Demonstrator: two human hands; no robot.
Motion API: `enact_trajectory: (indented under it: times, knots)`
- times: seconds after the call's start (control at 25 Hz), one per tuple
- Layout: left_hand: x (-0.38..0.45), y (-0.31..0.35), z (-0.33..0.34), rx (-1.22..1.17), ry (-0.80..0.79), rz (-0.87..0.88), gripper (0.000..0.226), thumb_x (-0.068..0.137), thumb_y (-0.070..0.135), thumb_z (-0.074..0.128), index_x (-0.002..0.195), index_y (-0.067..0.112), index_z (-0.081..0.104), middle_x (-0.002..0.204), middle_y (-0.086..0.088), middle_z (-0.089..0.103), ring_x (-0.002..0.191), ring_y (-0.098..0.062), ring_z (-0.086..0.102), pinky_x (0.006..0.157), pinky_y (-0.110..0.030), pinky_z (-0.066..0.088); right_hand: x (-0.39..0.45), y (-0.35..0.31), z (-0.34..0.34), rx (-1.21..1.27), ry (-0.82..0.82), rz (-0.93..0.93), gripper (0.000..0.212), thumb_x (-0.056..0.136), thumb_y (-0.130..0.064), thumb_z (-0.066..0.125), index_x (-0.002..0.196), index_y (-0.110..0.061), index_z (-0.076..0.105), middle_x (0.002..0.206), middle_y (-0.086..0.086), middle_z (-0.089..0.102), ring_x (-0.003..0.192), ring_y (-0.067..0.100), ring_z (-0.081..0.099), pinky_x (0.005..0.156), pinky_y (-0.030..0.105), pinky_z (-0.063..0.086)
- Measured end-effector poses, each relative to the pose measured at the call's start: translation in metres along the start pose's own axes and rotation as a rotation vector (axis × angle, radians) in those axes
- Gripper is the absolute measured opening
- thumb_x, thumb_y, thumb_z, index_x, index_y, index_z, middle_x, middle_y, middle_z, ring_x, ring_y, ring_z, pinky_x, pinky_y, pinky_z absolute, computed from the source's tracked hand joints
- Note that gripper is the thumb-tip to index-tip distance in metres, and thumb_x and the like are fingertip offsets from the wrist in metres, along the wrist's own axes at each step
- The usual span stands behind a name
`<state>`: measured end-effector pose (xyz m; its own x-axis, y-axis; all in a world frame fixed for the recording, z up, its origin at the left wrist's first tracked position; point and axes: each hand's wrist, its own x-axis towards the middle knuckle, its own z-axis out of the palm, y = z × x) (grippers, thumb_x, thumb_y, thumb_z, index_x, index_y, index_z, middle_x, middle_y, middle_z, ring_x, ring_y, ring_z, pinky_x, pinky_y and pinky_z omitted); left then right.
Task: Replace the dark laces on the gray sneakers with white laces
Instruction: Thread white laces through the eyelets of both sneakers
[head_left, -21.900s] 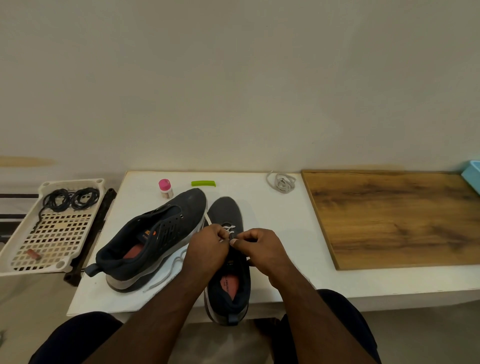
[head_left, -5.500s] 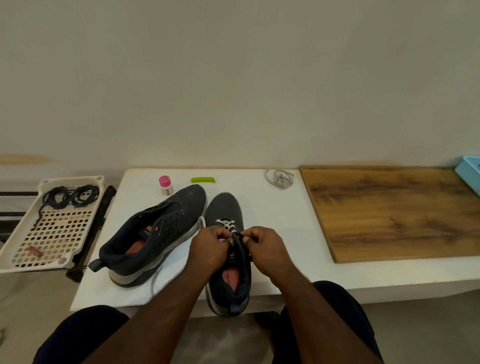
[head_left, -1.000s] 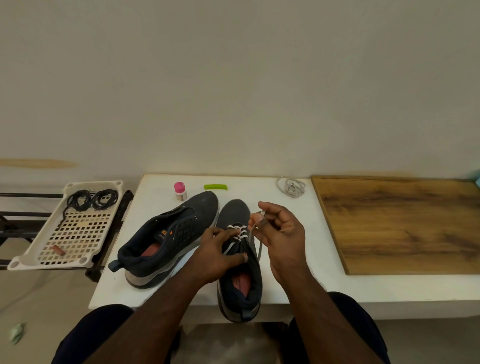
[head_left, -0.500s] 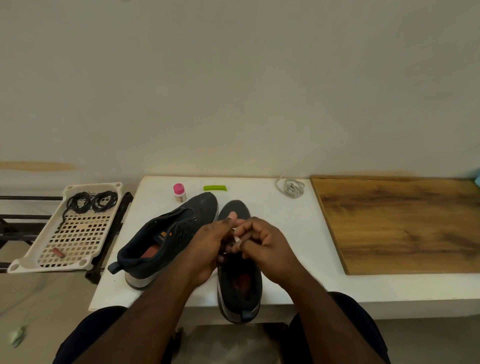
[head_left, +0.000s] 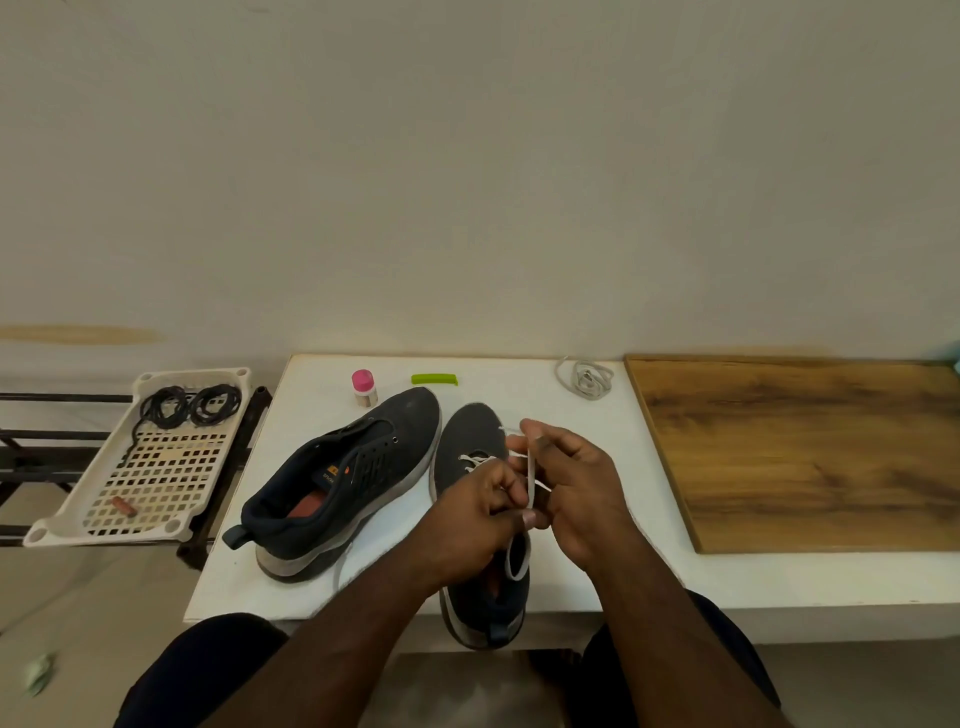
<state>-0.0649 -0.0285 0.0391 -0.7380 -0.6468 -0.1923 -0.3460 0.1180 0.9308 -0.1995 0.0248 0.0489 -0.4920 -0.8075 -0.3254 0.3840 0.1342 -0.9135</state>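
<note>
Fingers (head_left: 524, 434) of both hands pinch white lace (head_left: 531, 475).

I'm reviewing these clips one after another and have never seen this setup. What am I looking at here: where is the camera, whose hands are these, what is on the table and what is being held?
There is no machine: a person works with bare hands, and one wide-angle camera worn on their head looks forward and down, so the arms come in from the bottom.

On the white table lie two gray sneakers. The right sneaker is being laced; the left sneaker lies tilted beside it, with no lace in the eyelets that show. The left hand and right hand both pinch the white lace, which already crosses the front eyelets.

At the back are a pink-capped bottle, a green clip and a coiled white lace. A wooden board lies to the right. The tray on the left holds the removed dark laces.
</note>
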Motion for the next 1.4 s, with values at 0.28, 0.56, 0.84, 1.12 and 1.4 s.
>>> enact_trajectory:
  times: [0.28, 0.56, 0.84, 1.12, 1.4]
  knots:
    - [0.003, -0.006, 0.012, 0.119, -0.012, -0.053, 0.015, 0.091, 0.031, 0.068, 0.089, 0.027, 0.054, 0.09, 0.008, 0.073, 0.087, -0.007, 0.069, 0.083, -0.033, 0.058, 0.006, -0.008, -0.004, 0.093, 0.17, -0.173, 0.022, 0.091, -0.008, 0.068, 0.11, -0.017, 0.071, 0.096, 0.003, 0.077, 0.079, 0.02, 0.071, 0.072, 0.031, 0.058]
    - [0.005, -0.02, -0.031, 0.209, 0.385, -0.165, 0.01, 0.085, 0.031, 0.073, 0.085, 0.027, 0.064, 0.084, 0.009, 0.066, 0.079, -0.005, 0.061, 0.062, -0.016, 0.041, 0.01, 0.005, -0.018, -1.045, 0.39, -1.066, 0.017, 0.092, -0.012, 0.066, 0.106, -0.008, 0.075, 0.1, 0.006, 0.072, 0.096, 0.018, 0.062, 0.087, 0.024, 0.047]
    - [0.002, -0.026, -0.022, 0.465, 0.27, -0.212, 0.016, 0.082, 0.034, 0.073, 0.091, 0.022, 0.067, 0.085, 0.006, 0.066, 0.081, -0.01, 0.061, 0.064, -0.024, 0.044, -0.002, 0.033, 0.002, -1.055, -0.056, -0.389, 0.018, 0.089, -0.015, 0.067, 0.103, -0.02, 0.078, 0.101, -0.005, 0.073, 0.085, 0.001, 0.058, 0.074, 0.001, 0.04]
    - [0.006, -0.039, -0.034, 0.037, 0.252, -0.311, 0.003, 0.083, 0.013, 0.076, 0.081, 0.013, 0.078, 0.067, -0.002, 0.07, 0.063, -0.013, 0.065, 0.062, -0.027, 0.056, -0.003, 0.049, 0.013, -1.033, -0.05, -0.315, 0.015, 0.087, -0.012, 0.065, 0.094, -0.025, 0.066, 0.082, -0.01, 0.067, 0.076, 0.006, 0.062, 0.069, 0.023, 0.053]
    - [0.005, -0.039, -0.036, -0.011, 0.239, -0.313, 0.004, 0.084, 0.014, 0.076, 0.083, 0.011, 0.078, 0.066, -0.004, 0.069, 0.061, -0.012, 0.064, 0.061, -0.023, 0.054, 0.0, 0.051, 0.015, -1.04, -0.028, -0.341, 0.015, 0.087, -0.012, 0.065, 0.088, -0.027, 0.061, 0.074, -0.015, 0.059, 0.072, 0.008, 0.06, 0.068, 0.026, 0.052]
